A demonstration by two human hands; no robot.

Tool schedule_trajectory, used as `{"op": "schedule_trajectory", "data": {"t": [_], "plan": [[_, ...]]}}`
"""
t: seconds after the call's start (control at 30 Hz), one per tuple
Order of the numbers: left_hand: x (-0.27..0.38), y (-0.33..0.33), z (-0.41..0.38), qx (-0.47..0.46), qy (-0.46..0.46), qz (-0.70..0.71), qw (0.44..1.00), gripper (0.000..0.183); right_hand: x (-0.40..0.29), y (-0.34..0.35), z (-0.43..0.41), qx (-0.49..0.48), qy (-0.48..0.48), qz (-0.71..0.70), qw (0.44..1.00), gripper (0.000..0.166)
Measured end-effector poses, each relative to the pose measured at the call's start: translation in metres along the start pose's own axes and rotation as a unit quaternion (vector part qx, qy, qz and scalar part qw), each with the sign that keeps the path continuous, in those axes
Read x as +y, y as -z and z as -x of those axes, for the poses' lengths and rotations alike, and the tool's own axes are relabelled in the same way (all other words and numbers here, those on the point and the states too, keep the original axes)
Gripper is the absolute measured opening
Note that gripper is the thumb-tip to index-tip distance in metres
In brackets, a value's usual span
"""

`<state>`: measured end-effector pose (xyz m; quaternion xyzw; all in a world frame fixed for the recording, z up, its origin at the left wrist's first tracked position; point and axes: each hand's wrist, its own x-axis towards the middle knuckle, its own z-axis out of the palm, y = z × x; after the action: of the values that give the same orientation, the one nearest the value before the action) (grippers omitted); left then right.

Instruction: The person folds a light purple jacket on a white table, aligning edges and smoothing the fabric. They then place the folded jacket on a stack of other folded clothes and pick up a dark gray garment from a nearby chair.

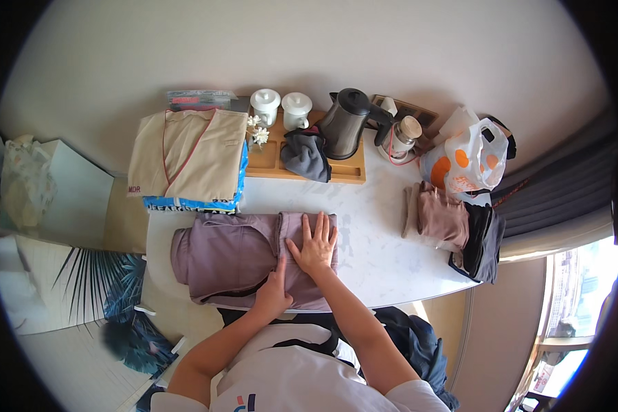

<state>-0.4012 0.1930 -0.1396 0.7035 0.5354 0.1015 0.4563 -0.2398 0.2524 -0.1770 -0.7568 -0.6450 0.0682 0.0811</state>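
Note:
A folded mauve garment lies flat on the white marbled table, close to its front edge. My right hand rests palm down on the garment's right part, its fingers spread and pointing away from me. Beside it, my left hand touches the cloth with its index finger extended along a fold or seam; the other fingers look curled. Neither hand grips the cloth. Behind the garment on the left, a beige top with red piping lies folded on a blue printed package.
Along the wall stand a wooden tray with lidded white cups, a grey cloth and an electric kettle. To the right are a cork-topped glass jar, a plastic bag and folded dark and pinkish clothes.

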Motion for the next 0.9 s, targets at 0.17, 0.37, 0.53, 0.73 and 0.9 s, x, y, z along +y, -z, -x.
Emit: {"op": "schedule_trajectory", "data": {"t": [0.17,0.37,0.53,0.73,0.9], "plan": [[-0.02,-0.015,0.003,0.032,-0.078,-0.218,0.972,0.085,-0.008,0.007,0.002,0.012,0.023,0.003,1.0,0.078],[-0.031,-0.012,0.0,0.038,-0.1,-0.162,0.981,0.077,-0.017,-0.018,0.011,-0.004,0.13,-0.081,0.988,0.059],[-0.032,-0.012,0.002,0.053,-0.097,-0.147,0.983,0.076,-0.019,-0.012,0.009,0.014,0.141,-0.079,0.987,0.056],[-0.034,-0.015,0.014,0.109,-0.045,-0.037,0.992,0.076,-0.01,-0.001,-0.017,0.093,0.116,-0.163,0.975,0.054],[-0.05,-0.026,0.008,0.124,-0.018,-0.006,0.992,0.081,-0.001,0.005,-0.053,-0.051,0.051,-0.04,0.997,0.053]]}}
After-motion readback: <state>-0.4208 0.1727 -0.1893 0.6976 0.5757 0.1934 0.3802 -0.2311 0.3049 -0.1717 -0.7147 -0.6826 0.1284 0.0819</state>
